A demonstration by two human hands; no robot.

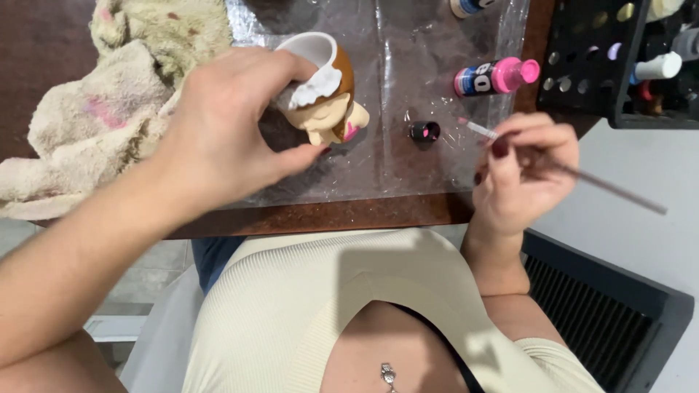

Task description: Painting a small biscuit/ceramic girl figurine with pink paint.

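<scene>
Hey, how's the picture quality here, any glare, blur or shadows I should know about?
Head view: glare streaks the clear plastic sheet; the left hand looks slightly soft around the figurine; the thin brush in the right hand stays readable; a shadow falls across the cream top.

Glossy, likely ceramic figurine [325, 94], crinkled clear plastic sheet [408, 44], rough stained cloth [109, 102]

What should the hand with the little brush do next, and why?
Probably dip the paintbrush tip into the small black cap of pink paint. The right hand holds it just beside the cap, while the left hand steadies the figurine.
</scene>
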